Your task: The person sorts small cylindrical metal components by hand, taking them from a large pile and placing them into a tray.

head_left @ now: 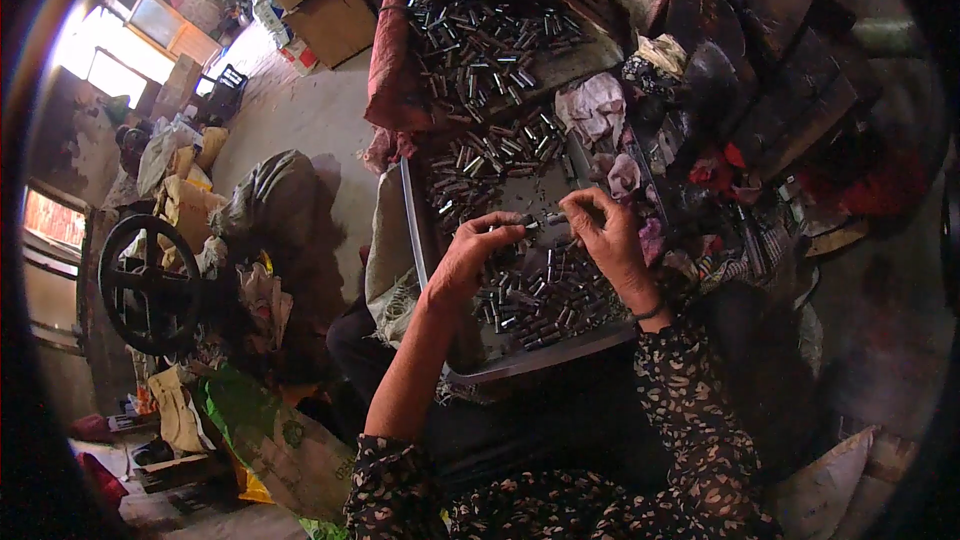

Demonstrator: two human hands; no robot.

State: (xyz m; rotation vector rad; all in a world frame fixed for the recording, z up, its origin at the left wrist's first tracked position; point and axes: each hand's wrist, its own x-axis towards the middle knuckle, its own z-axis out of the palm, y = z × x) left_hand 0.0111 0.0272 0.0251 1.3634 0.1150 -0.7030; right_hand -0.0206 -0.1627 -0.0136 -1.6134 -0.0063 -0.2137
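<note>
My left hand is closed, pinching a small metal part between thumb and forefinger. Facing it, my right hand is closed too, with a small metal piece at its fingertips. The exact kind of both pieces is too small to make out. Both hands are over a shallow grey tray. In its near part lies a heap of short dark metal cylinders. Beyond my hands, more metal cylinders are spread in the tray.
A larger pile of shiny metal cylinders lies on reddish sacking behind the tray. Crumpled rags and dark metal plates crowd the right. At left stand a black handwheel, a stuffed sack and cardboard boxes.
</note>
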